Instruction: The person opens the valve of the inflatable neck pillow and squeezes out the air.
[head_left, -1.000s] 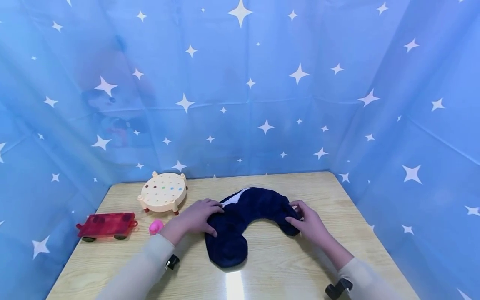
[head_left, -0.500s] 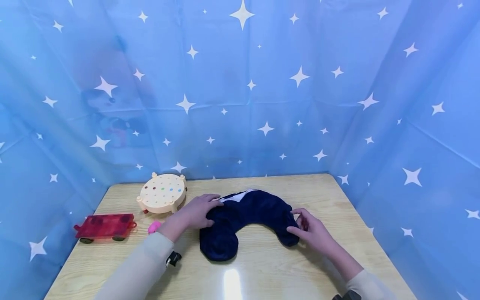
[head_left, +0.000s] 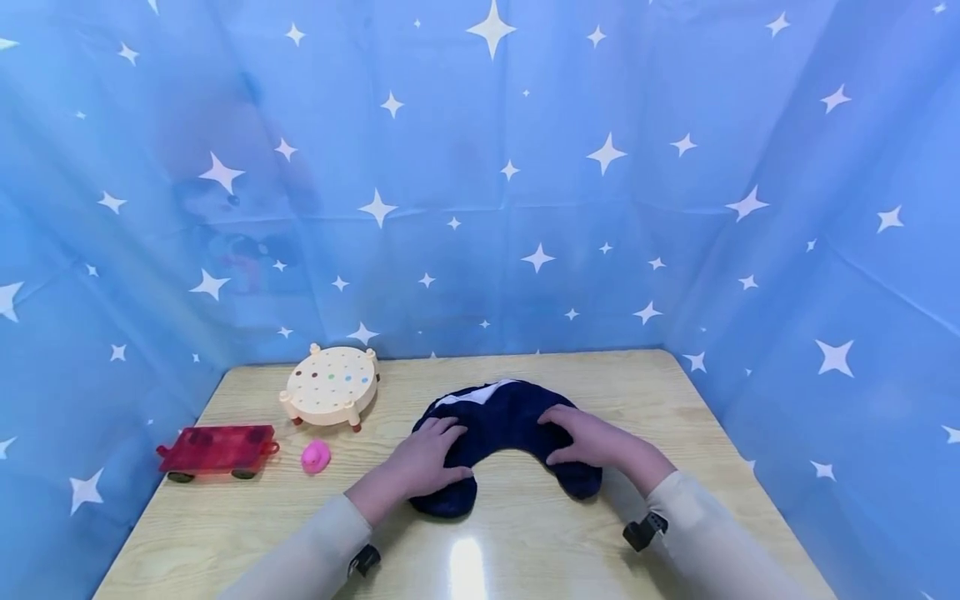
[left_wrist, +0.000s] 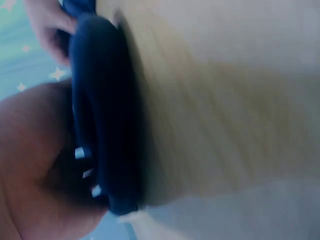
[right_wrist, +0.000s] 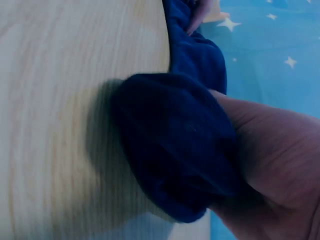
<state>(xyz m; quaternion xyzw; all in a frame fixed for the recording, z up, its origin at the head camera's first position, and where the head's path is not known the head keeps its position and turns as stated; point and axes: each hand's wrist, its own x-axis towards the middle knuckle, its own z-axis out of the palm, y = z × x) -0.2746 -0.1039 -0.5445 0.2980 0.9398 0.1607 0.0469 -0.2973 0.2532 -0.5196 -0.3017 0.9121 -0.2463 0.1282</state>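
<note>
A navy blue U-shaped neck pillow (head_left: pixel 513 421) lies on the wooden table, its two ends toward me and a white strip on its back left edge. My left hand (head_left: pixel 426 458) rests on the left arm of the pillow, fingers and thumb spread. On the right arm, my right hand (head_left: pixel 588 437) touches the cloth with its thumb apart from the fingers. In the left wrist view the pillow (left_wrist: pixel 112 115) is blurred, with small white patches by the hand. One rounded end of the pillow (right_wrist: pixel 170 140) fills the middle of the right wrist view.
At the left of the table (head_left: pixel 637 383) stand a translucent red toy wagon base (head_left: pixel 219 450), a small pink rubber duck (head_left: pixel 316 456) and a cream round pegged toy with short legs (head_left: pixel 332 383). A blue curtain with white stars (head_left: pixel 480 183) encloses the back and sides.
Both hands have shifted inward over the pillow: the left toward its left arm's inner side, the right from its outer edge onto its top. The pillow has turned slightly and moved a little.
</note>
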